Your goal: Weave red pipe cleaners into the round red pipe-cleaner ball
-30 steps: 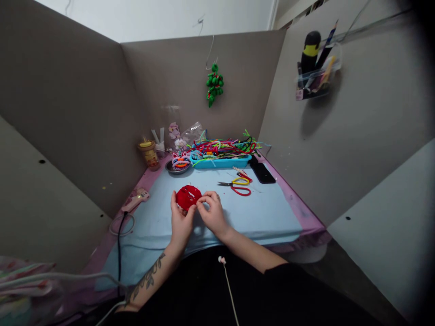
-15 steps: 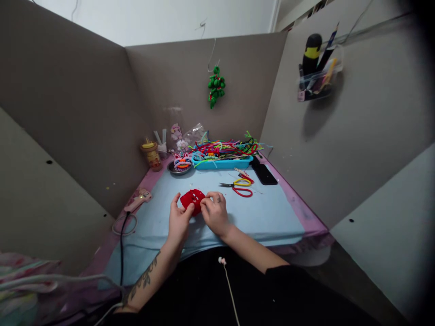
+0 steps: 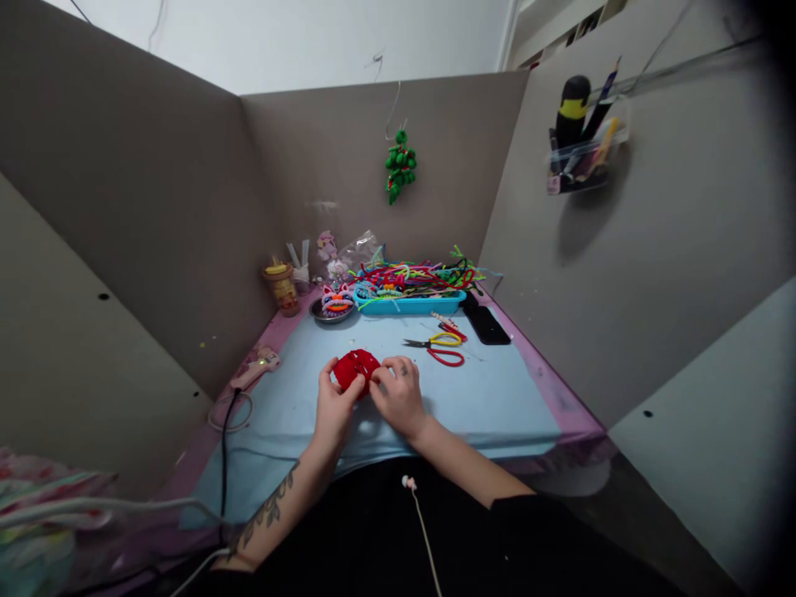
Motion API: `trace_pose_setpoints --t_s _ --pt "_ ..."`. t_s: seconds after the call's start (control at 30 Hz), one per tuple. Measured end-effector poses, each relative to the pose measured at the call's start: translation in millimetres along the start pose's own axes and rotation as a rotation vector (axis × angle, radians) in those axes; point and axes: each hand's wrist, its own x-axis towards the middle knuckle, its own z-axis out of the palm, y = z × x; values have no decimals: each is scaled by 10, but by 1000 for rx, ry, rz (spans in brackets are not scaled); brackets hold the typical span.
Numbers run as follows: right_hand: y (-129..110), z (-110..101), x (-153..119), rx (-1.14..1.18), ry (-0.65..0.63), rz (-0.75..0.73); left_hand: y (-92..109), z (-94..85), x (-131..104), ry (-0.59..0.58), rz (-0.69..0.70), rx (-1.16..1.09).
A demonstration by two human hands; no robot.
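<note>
A fuzzy red craft piece [image 3: 356, 371], which looks made of pipe cleaners and has small white bits on it, is held up over the blue cloth. My left hand [image 3: 337, 402] grips its left side, thumb in front and fingers at the edge. My right hand [image 3: 398, 396] pinches its right edge between thumb and fingers. Beyond my right hand lie scissors [image 3: 439, 347] with one yellow and one red handle, blades pointing left and slightly parted. What the right fingertips cover cannot be made out.
A blue tray [image 3: 414, 305] heaped with coloured pipe cleaners stands at the back. Left of it a metal dish [image 3: 323, 313] holds a pink and orange craft piece. A black phone [image 3: 488, 324] lies right. A pink glue gun [image 3: 256, 370] with a black cable rests at left.
The whole view has shifted slightly, so everything sits a little lower and to the right. The red piece is turned slightly between my hands; both keep their hold.
</note>
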Motion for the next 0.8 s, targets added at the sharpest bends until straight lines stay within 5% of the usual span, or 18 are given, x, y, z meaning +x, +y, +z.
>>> trace_pose_setpoints --t_s 0.27,0.5,0.63,0.8 --pt "1 -18 47 24 -2 -19 1 -29 -6 -66 82 49" --pt "-1 5 36 55 -31 33 -35 24 35 45 172 125" --pt "-69 -3 0 328 20 171 -27 -12 98 124 170 50" --pt "-194 43 -35 825 -158 464 2 -51 109 145 242 -6"
